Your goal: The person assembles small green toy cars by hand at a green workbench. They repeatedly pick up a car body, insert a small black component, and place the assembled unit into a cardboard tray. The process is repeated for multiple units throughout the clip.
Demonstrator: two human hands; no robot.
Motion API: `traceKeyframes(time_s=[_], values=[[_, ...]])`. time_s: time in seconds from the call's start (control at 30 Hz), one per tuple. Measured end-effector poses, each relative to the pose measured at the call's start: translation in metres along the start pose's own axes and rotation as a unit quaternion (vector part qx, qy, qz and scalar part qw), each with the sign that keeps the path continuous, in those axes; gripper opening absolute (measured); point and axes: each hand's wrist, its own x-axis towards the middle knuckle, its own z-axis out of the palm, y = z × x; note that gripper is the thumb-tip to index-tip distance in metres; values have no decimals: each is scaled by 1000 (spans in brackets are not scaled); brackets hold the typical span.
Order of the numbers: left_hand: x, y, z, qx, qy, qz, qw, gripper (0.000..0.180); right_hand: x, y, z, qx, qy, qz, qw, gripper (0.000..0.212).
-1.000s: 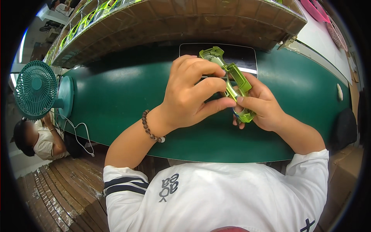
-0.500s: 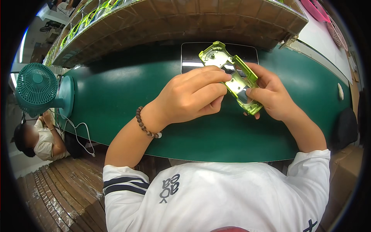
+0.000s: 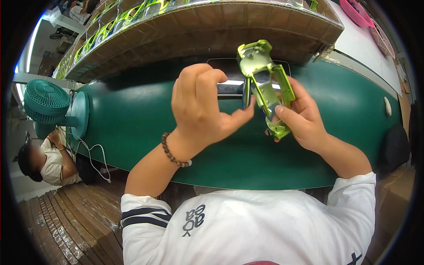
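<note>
A lime-green, shiny plastic housing (image 3: pixel 256 62) with openings and raised side walls is tilted above the table. My right hand (image 3: pixel 304 115) grips its lower right part, with the thumb pressed on the inner face and the fingers behind. On the left of the housing, my left hand (image 3: pixel 196 104) is raised with its fingers curved and spread from the thumb. Its thumb tip reaches the housing's left edge, beside a dark blue, narrow strip-like part (image 3: pixel 247 93); whether it touches, I cannot tell. A beaded bracelet (image 3: pixel 170 152) circles my left wrist.
Behind the hands lies a dark glossy panel (image 3: pixel 227 89) on the green table (image 3: pixel 145 106). A large carton (image 3: pixel 212 33) with green parts stands at the back. A teal fan (image 3: pixel 47 100), a white cable (image 3: pixel 95 152) and a seated person (image 3: pixel 55 165) are left. Pink baskets (image 3: pixel 360 15) are far right.
My left hand has drawn back leftward from the housing, and its fingers have spread. The housing has turned more upright in my right hand, and the dark strip now shows at its left side.
</note>
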Motion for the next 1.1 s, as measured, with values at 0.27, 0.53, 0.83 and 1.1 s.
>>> traceKeyframes(time_s=[0.27,0.53,0.83,1.1], values=[[-1,12,0,29,-87,35,995,28,-5,16,4,-129,-2,-74,989,60],[3,-11,4,14,-136,106,985,31,0,-2,0,-115,-32,83,989,58],[-1,-1,10,29,-97,31,994,19,-4,17,9,-161,-4,-2,987,61],[0,-2,-4,38,-93,23,995,17,-5,13,11,-133,14,-9,991,62]])
